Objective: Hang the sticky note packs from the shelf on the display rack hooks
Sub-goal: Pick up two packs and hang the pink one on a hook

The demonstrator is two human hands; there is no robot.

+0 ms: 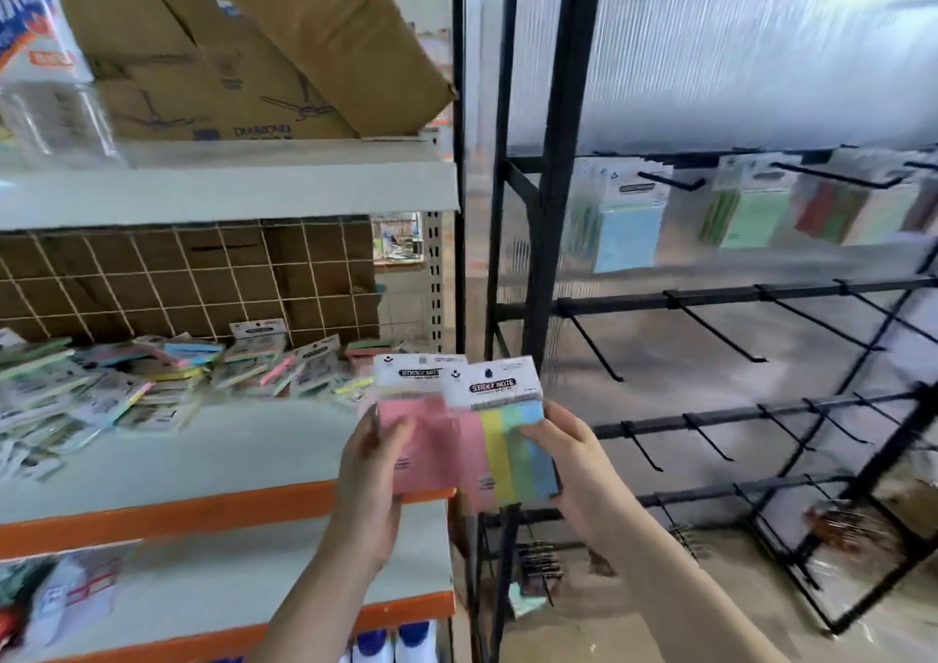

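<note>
Head view: left hand [373,479] grips pink pack [421,439]; right hand [568,464] pinches striped pack [512,439].

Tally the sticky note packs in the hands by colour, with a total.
Plain pink pack, held by the left hand: 1
Striped multicolour pack, held by the right hand: 1
Total: 2

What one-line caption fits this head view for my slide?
Left hand holds a pink sticky note pack, right hand a striped pack, beside the black display rack.
</note>
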